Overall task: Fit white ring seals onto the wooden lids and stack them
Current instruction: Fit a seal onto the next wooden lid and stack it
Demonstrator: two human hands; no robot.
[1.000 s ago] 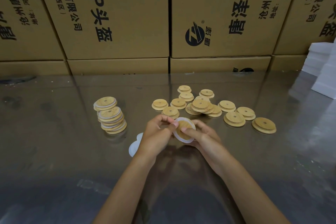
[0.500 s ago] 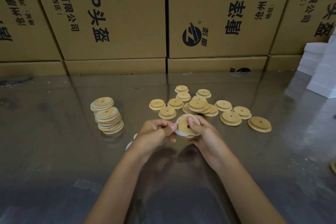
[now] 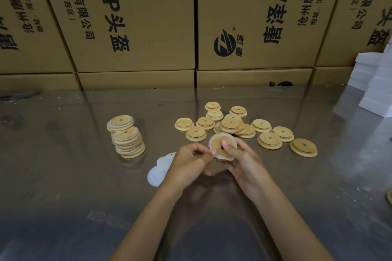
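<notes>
Right now both hands are together in front of the pile of bare lids (image 3: pixel 231 125), the right hand (image 3: pixel 244 161) holding a wooden lid (image 3: pixel 222 146) while the left hand (image 3: pixel 191 163) pinches its white ring seal (image 3: pixel 212 144), which should be pushed down evenly all round.

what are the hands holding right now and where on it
Both hands hold one wooden lid with a white ring seal around it. The right hand grips its right edge, thumb on the face; the left hand pinches the seal's left edge.
</notes>
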